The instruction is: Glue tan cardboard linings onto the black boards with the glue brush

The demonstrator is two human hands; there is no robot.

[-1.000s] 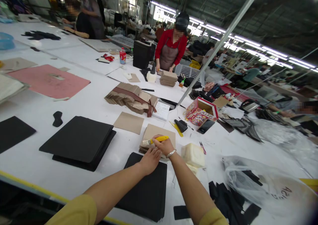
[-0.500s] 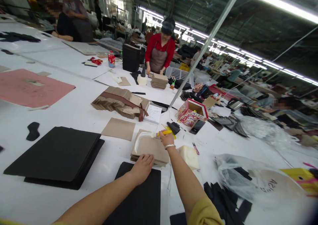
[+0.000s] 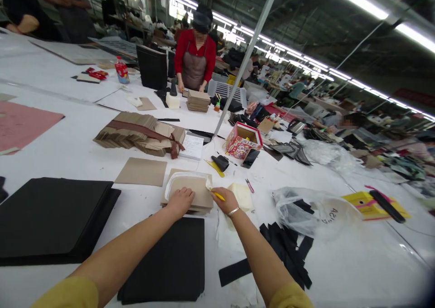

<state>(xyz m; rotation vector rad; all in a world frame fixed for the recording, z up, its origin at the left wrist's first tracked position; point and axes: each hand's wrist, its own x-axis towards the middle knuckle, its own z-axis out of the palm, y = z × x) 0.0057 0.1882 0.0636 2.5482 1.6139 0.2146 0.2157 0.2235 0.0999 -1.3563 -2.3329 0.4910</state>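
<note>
My left hand (image 3: pixel 181 202) lies flat on a stack of beige cardboard pieces (image 3: pixel 199 198), its fingers stretched over the top sheet. In my right hand (image 3: pixel 227 202) is a yellow-handled brush (image 3: pixel 218 196), its pale bristles on the right edge of that sheet. A white wet-looking stripe (image 3: pixel 180 175) runs along the sheet's left and far edges. Just right of the stack stands an off-white block-shaped container (image 3: pixel 241 196). Black sheets (image 3: pixel 170 262) lie below my left hand, and a single cardboard piece (image 3: pixel 141 171) lies left of the stack.
A thick black stack (image 3: pixel 50 217) lies at left. Beyond my hands are tied cardboard pieces (image 3: pixel 136 133), a notepad (image 3: pixel 192 146), a red box (image 3: pixel 243 140) and a metal pole (image 3: pixel 246 63). Black strips (image 3: pixel 285 253) and a plastic bag (image 3: pixel 306 213) lie at right. A co-worker in red (image 3: pixel 195 56) stands opposite.
The brush has moved from the sheet's far edge to its right edge, and the white stripe now extends farther right. My left hand stays on the stack. The view has shifted right.
</note>
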